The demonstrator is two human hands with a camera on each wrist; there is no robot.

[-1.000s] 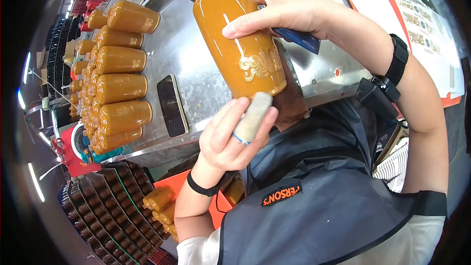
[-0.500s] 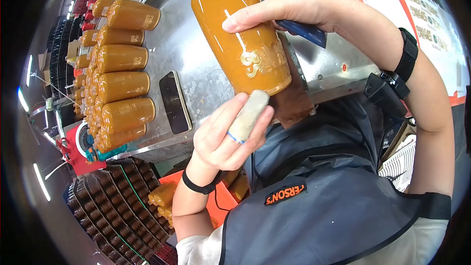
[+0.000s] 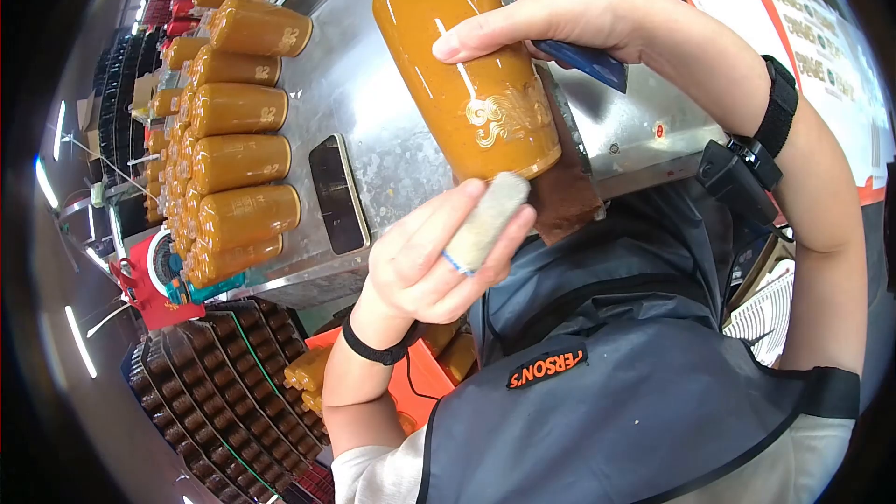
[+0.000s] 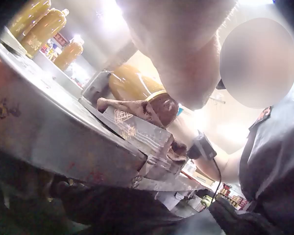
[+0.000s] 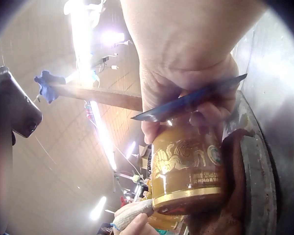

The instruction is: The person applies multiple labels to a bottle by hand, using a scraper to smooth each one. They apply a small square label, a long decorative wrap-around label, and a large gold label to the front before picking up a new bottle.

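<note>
My right hand (image 3: 551, 14) grips an amber glass bottle (image 3: 457, 84) from above, thumb along its side. A flat, dark blue scraper-like piece (image 5: 191, 100) is tucked under the same hand's fingers. The bottle lies tilted across a brown cloth-covered rest (image 3: 569, 196), its base towards me. Gold swirl decoration (image 5: 179, 159) and a gold band at the base face the right wrist camera. My left hand (image 3: 429, 261) has extended fingers at the bottle's base edge. One of them wears a pale cloth finger cover (image 3: 485, 224) with a blue rim, its tip right at the gold band.
Rows of similar amber bottles (image 3: 243, 107) stand at the left of the metal table (image 3: 369, 163), beside a phone (image 3: 338, 194). Stacked brown trays (image 3: 215, 383) and an orange crate (image 3: 420, 383) are below. Printed sheets (image 3: 821, 65) lie at the right.
The bottle has turned slightly in my right hand, shifting the gold pattern. My left hand's covered finger stays at the base edge, moving only a little. The whole view has shifted slightly.
</note>
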